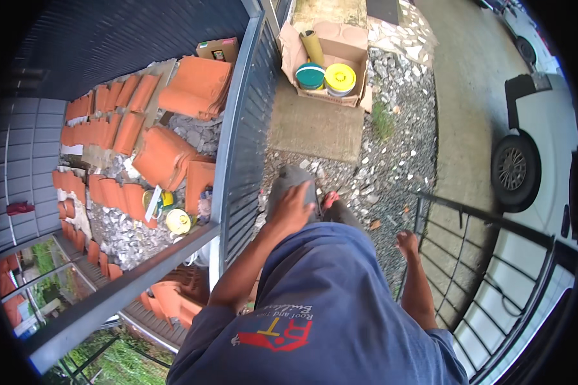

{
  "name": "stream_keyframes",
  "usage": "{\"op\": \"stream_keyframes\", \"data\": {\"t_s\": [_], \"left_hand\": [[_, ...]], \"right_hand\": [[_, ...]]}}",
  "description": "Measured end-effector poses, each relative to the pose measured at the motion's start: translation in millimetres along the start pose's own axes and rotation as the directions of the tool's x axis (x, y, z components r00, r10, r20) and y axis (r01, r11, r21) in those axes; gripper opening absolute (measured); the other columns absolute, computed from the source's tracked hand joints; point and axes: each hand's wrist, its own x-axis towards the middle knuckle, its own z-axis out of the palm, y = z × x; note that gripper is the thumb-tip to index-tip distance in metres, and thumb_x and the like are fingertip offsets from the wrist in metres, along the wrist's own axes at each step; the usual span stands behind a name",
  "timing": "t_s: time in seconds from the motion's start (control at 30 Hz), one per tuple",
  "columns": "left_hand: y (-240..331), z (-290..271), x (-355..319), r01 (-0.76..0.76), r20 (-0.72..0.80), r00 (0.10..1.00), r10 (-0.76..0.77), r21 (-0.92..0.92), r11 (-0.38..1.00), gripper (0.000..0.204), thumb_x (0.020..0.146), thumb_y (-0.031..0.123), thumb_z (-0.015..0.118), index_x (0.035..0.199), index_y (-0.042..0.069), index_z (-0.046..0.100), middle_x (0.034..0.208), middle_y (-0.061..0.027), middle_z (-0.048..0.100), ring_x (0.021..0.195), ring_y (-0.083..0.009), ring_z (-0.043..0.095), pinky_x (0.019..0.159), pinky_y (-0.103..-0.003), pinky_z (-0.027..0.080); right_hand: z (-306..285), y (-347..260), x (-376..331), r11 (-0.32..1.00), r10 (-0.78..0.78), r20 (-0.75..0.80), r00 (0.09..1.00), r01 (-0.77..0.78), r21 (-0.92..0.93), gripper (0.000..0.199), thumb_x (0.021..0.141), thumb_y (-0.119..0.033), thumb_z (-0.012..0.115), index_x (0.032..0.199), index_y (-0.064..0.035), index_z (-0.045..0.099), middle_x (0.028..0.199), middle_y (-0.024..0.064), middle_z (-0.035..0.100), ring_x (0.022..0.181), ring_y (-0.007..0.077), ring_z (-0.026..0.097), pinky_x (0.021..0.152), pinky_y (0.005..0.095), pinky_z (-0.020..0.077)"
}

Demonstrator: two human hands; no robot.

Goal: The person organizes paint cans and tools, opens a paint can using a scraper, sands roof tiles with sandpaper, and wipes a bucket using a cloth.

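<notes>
My left hand (294, 208) rests over my raised grey trouser leg (288, 183), fingers stretched and a little apart, with nothing in them. My right hand (406, 243) hangs beside the end of the black metal railing (455, 205), its fingers curled and nothing visible in them. Ahead, an open cardboard box (359, 61) holds a tub with a green lid (310, 75), a tub with a yellow lid (340, 77) and a brownish roll (311, 46). A red shoe or sandal (330, 198) shows on one foot.
A dark blue corrugated metal wall (245, 122) stands at my left. Beyond it lie stacked orange roof tiles (196, 86), gravel and a yellow-lidded tub (178, 221). Loose stones (401, 147) border a concrete slab (315, 125). A white vehicle (546, 128) stands right of the railing.
</notes>
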Motion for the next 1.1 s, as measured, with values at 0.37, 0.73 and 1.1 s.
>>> {"op": "stream_keyframes", "data": {"t_s": [0.37, 0.73, 1.1], "left_hand": [[-115, 13, 282, 0.591, 0.278, 0.746, -0.605, 0.144, 0.794, 0.084, 0.09, 0.056, 0.062, 0.159, 0.02, 0.03, 0.161, -0.0263, 0.024, 0.142, -0.0509, 0.032, 0.111, -0.065, 0.033], [-113, -36, 408, 0.786, 0.135, 0.617, -0.775, -0.072, 0.613, 0.07, 0.083, 0.035, 0.074, 0.146, 0.017, 0.049, 0.151, -0.026, 0.036, 0.137, -0.0471, 0.036, 0.11, -0.06, 0.034], [-46, 34, 444, 0.904, 0.2, 0.23, -0.952, -0.405, 0.133, 0.066, 0.081, 0.033, 0.076, 0.143, 0.021, 0.054, 0.147, -0.0187, 0.043, 0.132, -0.0425, 0.042, 0.109, -0.058, 0.037]], "right_hand": [[-76, -431, 384, 0.891, -0.363, 0.105, 0.926, 0.378, -0.251, 0.022, 0.092, -0.018, 0.062, 0.109, -0.008, 0.071, 0.106, 0.0187, 0.072, 0.096, 0.0392, 0.071, 0.084, 0.0433, 0.0567], [107, -747, 785, 0.469, -0.442, 0.493, 0.749, 0.662, -0.585, 0.054, 0.09, -0.016, 0.065, 0.141, -0.013, 0.051, 0.144, 0.0146, 0.053, 0.124, 0.0397, 0.058, 0.102, 0.0509, 0.0484], [211, -760, 934, 0.414, -0.471, 0.39, 0.791, 0.589, -0.694, 0.069, 0.087, -0.024, 0.071, 0.149, -0.0123, 0.041, 0.153, 0.0189, 0.044, 0.13, 0.0362, 0.055, 0.104, 0.0466, 0.0485]]}}
